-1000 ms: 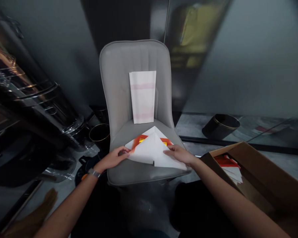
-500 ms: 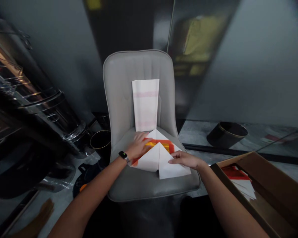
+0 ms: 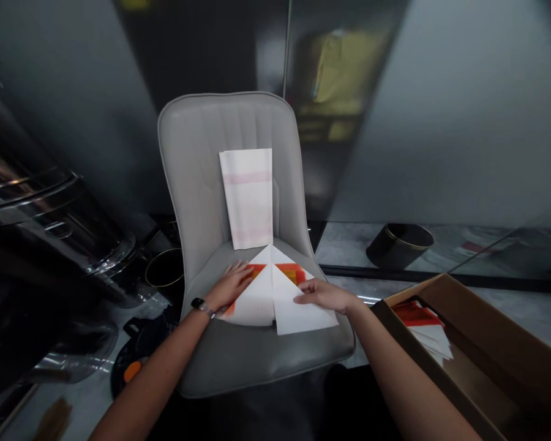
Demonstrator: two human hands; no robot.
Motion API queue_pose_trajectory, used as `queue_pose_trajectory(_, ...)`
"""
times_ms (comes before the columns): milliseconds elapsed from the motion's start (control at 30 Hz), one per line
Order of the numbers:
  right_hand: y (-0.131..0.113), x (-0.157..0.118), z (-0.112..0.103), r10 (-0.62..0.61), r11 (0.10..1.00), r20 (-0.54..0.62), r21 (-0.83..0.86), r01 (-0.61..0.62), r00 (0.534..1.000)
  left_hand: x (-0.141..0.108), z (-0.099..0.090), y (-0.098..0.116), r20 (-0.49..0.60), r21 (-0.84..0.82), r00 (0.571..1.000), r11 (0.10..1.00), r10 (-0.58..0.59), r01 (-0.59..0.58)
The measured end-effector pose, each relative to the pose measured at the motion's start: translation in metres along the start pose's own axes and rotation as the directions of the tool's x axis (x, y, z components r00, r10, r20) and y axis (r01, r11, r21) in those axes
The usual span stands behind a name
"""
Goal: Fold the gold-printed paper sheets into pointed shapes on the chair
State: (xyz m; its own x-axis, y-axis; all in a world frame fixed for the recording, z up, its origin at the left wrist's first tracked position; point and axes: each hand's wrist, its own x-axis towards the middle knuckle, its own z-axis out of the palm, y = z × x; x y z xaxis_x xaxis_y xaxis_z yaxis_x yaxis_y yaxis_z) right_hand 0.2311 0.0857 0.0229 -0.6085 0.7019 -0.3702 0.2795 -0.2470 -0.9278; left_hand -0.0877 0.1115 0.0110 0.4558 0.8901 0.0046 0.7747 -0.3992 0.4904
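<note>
A white sheet of paper [image 3: 254, 300] with an orange-red and yellow printed side lies on the seat of a grey chair [image 3: 232, 361]. Two flaps are folded inward and meet near its middle, making a pointed top. My left hand [image 3: 227, 286] lies over the sheet's left slanted edge, fingers stretched out. On the other side, my right hand [image 3: 325, 296] pinches the right flap by its slanted edge, thumb on top. Behind them a folded white paper [image 3: 249, 199] with faint pink bands leans against the chair's backrest.
At the right stands an open cardboard box [image 3: 482, 392] holding several white and red papers [image 3: 425, 331]. A black bin [image 3: 165, 269] is left of the chair, near a dark bag [image 3: 135, 349]. Shiny metal cylinders [image 3: 68, 214] stand at far left. A dark reflective wall [image 3: 239, 49] rises behind.
The view has swung right, so the chair appears further left. My left hand, blurred before, now rests on the sheet's left edge. My right hand keeps its pinch on the right flap.
</note>
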Motion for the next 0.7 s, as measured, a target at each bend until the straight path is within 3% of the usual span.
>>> queue_pose_trajectory(133,-0.014,0.023,-0.015,-0.018,0.995,-0.2,-0.098,-0.002,0.98,-0.002,-0.028,-0.013,-0.003,-0.4,0.99,0.908,-0.14,0.127)
queue_pose_trajectory(200,-0.017,0.04,-0.023,-0.018,0.979,-0.302,-0.197,-0.044,0.953,-0.001,-0.034,-0.016,0.008,-0.474,0.973,0.856,-0.231,0.207)
queue_pose_trajectory(267,-0.019,0.056,-0.029,-0.016,0.957,-0.379,-0.273,-0.095,0.925,0.001,-0.032,-0.017,-0.016,-0.436,0.962,0.867,-0.274,0.24)
queue_pose_trajectory(433,-0.019,0.079,-0.03,-0.047,0.876,-0.475,-0.443,-0.192,0.879,0.006,-0.014,-0.01,-0.099,-0.266,0.962,0.938,-0.255,0.222)
queue_pose_trajectory(600,-0.02,0.082,-0.011,-0.107,0.739,-0.522,-0.611,-0.283,0.846,-0.002,-0.005,0.006,-0.096,0.058,0.976,0.978,-0.195,0.201)
queue_pose_trajectory(700,-0.02,0.084,0.003,-0.158,0.656,-0.551,-0.679,-0.33,0.819,-0.005,0.002,0.01,-0.027,0.153,0.992,0.98,-0.125,0.128)
